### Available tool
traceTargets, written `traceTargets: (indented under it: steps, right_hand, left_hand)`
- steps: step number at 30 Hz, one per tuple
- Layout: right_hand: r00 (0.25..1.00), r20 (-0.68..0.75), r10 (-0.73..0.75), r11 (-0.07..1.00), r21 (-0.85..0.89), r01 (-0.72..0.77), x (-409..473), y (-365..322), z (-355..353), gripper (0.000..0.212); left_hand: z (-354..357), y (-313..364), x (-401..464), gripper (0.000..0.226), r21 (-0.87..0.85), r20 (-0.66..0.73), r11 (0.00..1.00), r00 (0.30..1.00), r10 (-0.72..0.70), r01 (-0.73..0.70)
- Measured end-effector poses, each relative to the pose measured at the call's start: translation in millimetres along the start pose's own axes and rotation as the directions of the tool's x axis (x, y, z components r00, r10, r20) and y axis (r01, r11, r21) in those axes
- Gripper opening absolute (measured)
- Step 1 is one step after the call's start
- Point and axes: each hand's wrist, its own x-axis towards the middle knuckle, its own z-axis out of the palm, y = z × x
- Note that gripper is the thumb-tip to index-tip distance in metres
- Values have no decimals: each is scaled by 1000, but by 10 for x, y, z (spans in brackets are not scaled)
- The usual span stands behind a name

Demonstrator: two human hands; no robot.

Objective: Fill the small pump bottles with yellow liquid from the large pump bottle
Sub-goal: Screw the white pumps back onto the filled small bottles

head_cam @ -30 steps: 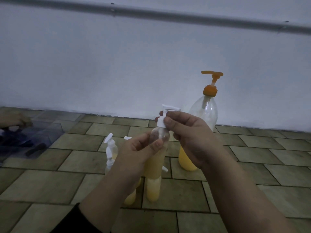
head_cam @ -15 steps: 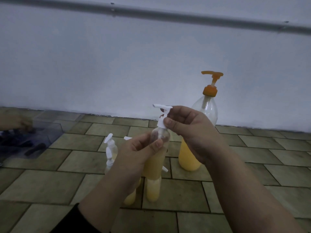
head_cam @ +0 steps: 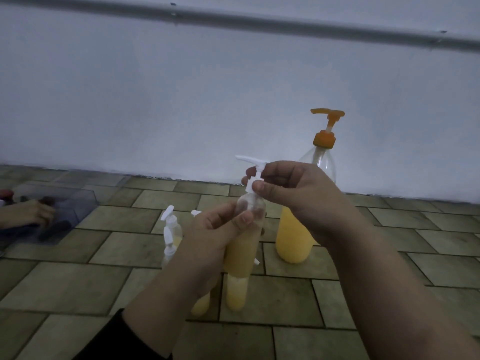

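Note:
My left hand (head_cam: pixel 215 237) grips a small clear pump bottle (head_cam: pixel 244 253), mostly full of yellow liquid, held upright above the floor. My right hand (head_cam: pixel 293 196) pinches its white pump cap (head_cam: pixel 253 172) at the collar, the nozzle pointing left. The large pump bottle (head_cam: pixel 298 235) with an orange pump stands on the tiled floor behind my right hand, about half full of yellow liquid. More small pump bottles stand below and left: a filled one (head_cam: pixel 235 294) under the held bottle, another (head_cam: pixel 201 306) partly hidden by my wrist, and two (head_cam: pixel 171 229) nearly clear.
A white wall (head_cam: pixel 181 100) with a grey pipe runs along the back. At the far left another person's hand (head_cam: pixel 28 213) rests by a clear plastic box (head_cam: pixel 65 206). Tiled floor (head_cam: pixel 389 255) stretches right of the large bottle.
The white pump cap has turned: its nozzle swung from pointing right to pointing left while my right fingers stayed on the collar. My left hand kept the bottle steady.

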Motion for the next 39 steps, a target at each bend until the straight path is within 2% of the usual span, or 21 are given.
traceTargets:
  steps: [3, 7, 10, 15, 20, 23, 25, 30, 34, 39]
  right_hand:
    - [1000, 20, 0, 1000, 0, 0, -27, 13, -3, 21]
    - [992, -118, 35, 999, -9, -37, -16, 74, 58, 19]
    - [990, -142, 0, 998, -57, -8, -10, 95, 74, 19]
    - [1000, 30, 5, 1000, 11, -5, -29, 36, -39, 23]
    - [995, -103, -18, 997, -78, 10, -21, 67, 16, 17]
    - [986, -163, -29, 997, -76, 17, -35, 90, 54, 19]
    - [987, -156, -45, 996, -83, 32, -57, 79, 45, 20]
    - [984, -111, -143, 977, -178, 121, -97, -80, -122, 18]
    - [965, -214, -153, 982, -140, 124, -52, -41, -265, 18]
    - [941, -333, -65, 955, -293, -37, 104, 415, -251, 17]
  left_hand:
    - [19, 15, -8, 38, 20, 18, 1000, 1000, -2, 2]
    - [80, -10, 11, 27, 211, -39, 977, 998, 53, -43]
    - [81, -11, 27, 19, 252, -63, 966, 995, 82, -63]
    - [-36, 33, 79, 24, 91, 101, 995, 994, -37, 28]
    - [34, -2, 113, 34, 264, -10, 964, 1000, 25, -21]
    - [119, -15, 104, 25, 351, -67, 935, 994, 86, -57]
    - [141, -10, 97, 33, 369, -63, 925, 991, 120, -88]
    - [125, 157, 113, 48, 365, 46, 919, 989, 141, -148]
    - [-82, 290, 128, 45, 307, -33, 937, 982, 188, -169]
    - [-386, 271, 76, 34, 268, -181, 946, 955, 237, -184]
